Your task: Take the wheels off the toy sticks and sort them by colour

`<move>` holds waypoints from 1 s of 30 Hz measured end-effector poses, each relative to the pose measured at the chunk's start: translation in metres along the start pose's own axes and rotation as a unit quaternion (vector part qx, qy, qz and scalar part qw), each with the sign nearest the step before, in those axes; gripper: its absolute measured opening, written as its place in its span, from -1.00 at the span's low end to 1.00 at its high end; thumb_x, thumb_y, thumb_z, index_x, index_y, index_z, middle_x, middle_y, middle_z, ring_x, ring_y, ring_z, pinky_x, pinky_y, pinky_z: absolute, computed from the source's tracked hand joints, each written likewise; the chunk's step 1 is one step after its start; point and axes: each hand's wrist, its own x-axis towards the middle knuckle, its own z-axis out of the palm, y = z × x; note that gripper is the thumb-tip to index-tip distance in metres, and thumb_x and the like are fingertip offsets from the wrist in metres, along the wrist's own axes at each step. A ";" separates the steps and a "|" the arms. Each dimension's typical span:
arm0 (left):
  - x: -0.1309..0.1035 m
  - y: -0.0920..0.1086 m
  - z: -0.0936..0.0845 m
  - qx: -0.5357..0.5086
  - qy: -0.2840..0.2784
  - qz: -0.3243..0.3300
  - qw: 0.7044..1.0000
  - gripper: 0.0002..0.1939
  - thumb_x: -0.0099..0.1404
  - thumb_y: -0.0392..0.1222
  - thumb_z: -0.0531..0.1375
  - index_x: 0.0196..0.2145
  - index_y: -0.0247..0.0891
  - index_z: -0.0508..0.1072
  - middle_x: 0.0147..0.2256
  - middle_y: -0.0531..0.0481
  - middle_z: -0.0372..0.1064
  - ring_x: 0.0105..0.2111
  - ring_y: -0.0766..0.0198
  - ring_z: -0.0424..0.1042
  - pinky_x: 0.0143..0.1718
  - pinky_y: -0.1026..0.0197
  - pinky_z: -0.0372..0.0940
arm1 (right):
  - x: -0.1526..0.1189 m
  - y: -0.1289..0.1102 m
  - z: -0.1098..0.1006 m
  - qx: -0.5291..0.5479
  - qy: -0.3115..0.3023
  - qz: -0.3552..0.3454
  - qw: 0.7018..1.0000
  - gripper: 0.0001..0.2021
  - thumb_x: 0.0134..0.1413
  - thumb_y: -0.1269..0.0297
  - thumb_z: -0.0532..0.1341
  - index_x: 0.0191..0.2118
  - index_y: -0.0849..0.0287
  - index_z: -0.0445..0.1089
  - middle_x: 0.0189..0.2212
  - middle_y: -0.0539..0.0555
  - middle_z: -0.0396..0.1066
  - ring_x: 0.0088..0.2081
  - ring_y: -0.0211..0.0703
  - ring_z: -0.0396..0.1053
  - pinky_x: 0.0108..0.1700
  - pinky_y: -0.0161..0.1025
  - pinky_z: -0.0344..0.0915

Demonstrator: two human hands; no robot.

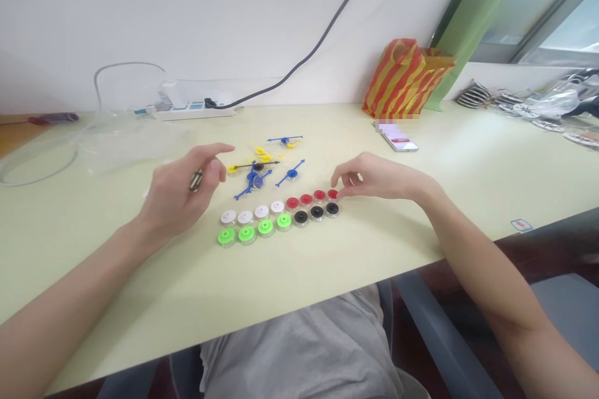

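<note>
My right hand [362,176] is at the right end of the two rows, its thumb and fingers closed at the last red disc [332,194] on its clear base. My left hand [180,190] hovers left of the rows with the index finger stretched out and the other fingers curled around a small dark-and-gold banded thing [195,180], mostly hidden. White discs [245,217] and red discs form the back row. In front sit green discs [246,234] and three black discs [317,212]. Behind them lie loose arrow spinners: blue [292,174], yellow [262,153] and one black [258,166].
Along the wall stand a power strip [194,113] with a dark cable [299,63] and a striped plastic bag [397,81]. A phone [397,136] lies before the bag. Clear plastic [131,143] is at left; several patterned round pieces [548,126] are at far right.
</note>
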 end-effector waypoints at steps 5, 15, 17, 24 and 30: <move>0.000 -0.001 -0.001 0.003 -0.002 -0.002 1.000 -0.69 0.51 -0.08 0.12 0.13 0.10 0.52 -0.45 0.13 0.49 -0.56 0.30 0.37 -0.46 0.22 0.23 | 0.003 0.001 0.003 -0.009 -0.005 0.002 1.000 -0.85 0.21 0.28 0.30 -0.16 0.14 0.62 -0.41 0.04 0.49 -0.42 -0.20 0.31 -0.35 -0.23 0.16; -0.001 -0.002 0.000 -0.006 -0.008 -0.013 1.000 -0.70 0.50 -0.08 0.14 0.12 0.08 0.52 -0.47 0.13 0.47 -0.59 0.30 0.31 -0.46 0.20 0.17 | 0.002 0.000 0.002 -0.029 0.007 0.026 0.999 -0.84 0.19 0.35 0.27 -0.17 0.14 0.60 -0.41 0.03 0.48 -0.43 -0.21 0.29 -0.36 -0.23 0.11; -0.001 0.000 -0.002 0.006 -0.015 -0.017 1.000 -0.69 0.51 -0.09 0.11 0.13 0.07 0.51 -0.46 0.13 0.47 -0.57 0.31 0.31 -0.44 0.21 0.18 | 0.000 0.001 0.001 -0.035 0.020 0.031 0.999 -0.84 0.19 0.35 0.27 -0.16 0.14 0.60 -0.39 0.03 0.48 -0.43 -0.21 0.30 -0.36 -0.23 0.12; -0.001 0.008 -0.003 0.039 -0.036 -0.016 0.998 -0.66 0.52 -0.19 0.05 0.16 -0.05 0.46 -0.42 0.11 0.46 -0.52 0.32 0.34 -0.37 0.25 0.21 | 0.011 0.009 0.011 -0.029 0.096 0.007 0.995 -0.81 0.34 0.28 0.17 -0.17 0.14 0.55 -0.37 0.05 0.51 -0.37 -0.17 0.38 -0.28 -0.21 0.20; -0.001 0.005 -0.002 0.047 -0.029 -0.016 0.998 -0.63 0.46 -0.26 0.08 0.16 -0.15 0.47 -0.45 0.13 0.42 -0.51 0.35 0.34 -0.33 0.27 0.25 | 0.067 0.006 0.015 -0.023 0.196 -0.083 0.977 -0.82 0.31 0.41 0.21 -0.08 0.19 0.56 -0.18 0.13 0.54 -0.25 -0.14 0.45 -0.18 -0.21 0.27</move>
